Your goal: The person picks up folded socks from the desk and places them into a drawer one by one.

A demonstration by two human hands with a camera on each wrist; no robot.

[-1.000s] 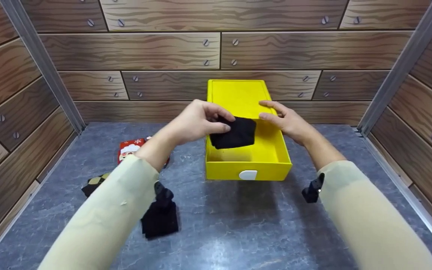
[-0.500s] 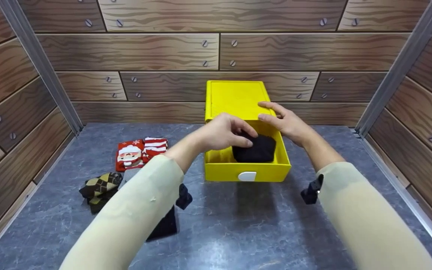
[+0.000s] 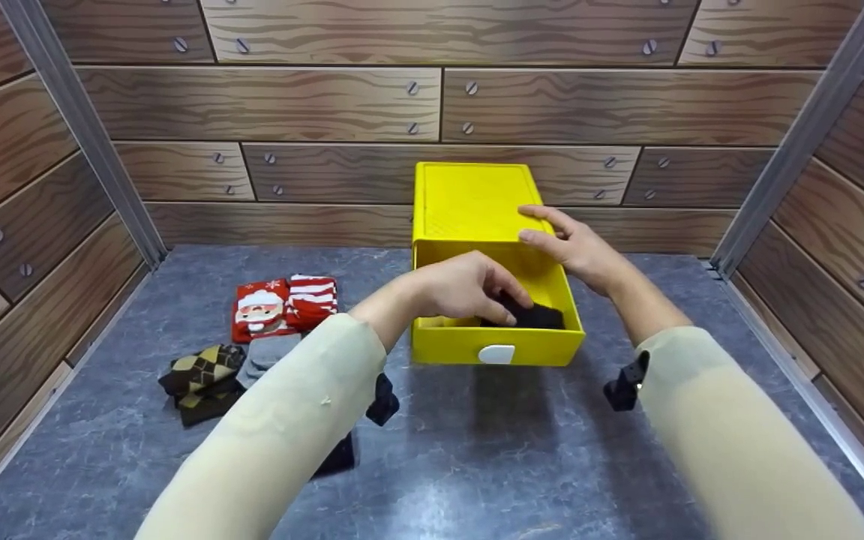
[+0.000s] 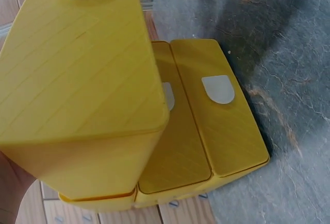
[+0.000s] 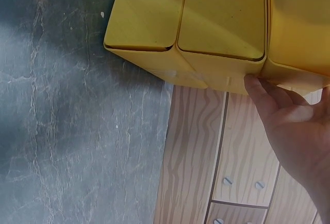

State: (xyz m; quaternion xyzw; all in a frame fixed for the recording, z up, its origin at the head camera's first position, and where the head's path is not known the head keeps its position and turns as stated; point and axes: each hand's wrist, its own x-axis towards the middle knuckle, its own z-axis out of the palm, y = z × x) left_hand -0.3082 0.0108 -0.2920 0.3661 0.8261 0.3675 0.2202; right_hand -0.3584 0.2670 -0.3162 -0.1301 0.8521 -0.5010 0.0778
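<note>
In the head view, a yellow drawer unit (image 3: 473, 196) stands against the back wall, its top drawer (image 3: 443, 345) pulled out. My left hand (image 3: 466, 289) reaches down into that drawer and pinches a folded black sock (image 3: 543, 317) near the drawer's front wall. The sock's lower part is hidden behind the drawer front. My right hand (image 3: 582, 246) rests with extended fingers on the unit's upper right front corner. In the right wrist view its fingers touch the unit's side. The left wrist view shows only a sliver of my left hand (image 4: 15, 185), behind the drawer.
Left on the grey table lie folded socks: a red Santa pair (image 3: 259, 311), a brown argyle pair (image 3: 207, 379) and a grey one (image 3: 271, 352). Another black sock (image 3: 340, 457) is partly covered by my left sleeve. Two closed drawers (image 4: 216, 121) sit below the pulled-out one.
My left hand has carried the black sock from above the drawer down into it, toward the front right. The right hand has stayed at the unit's corner.
</note>
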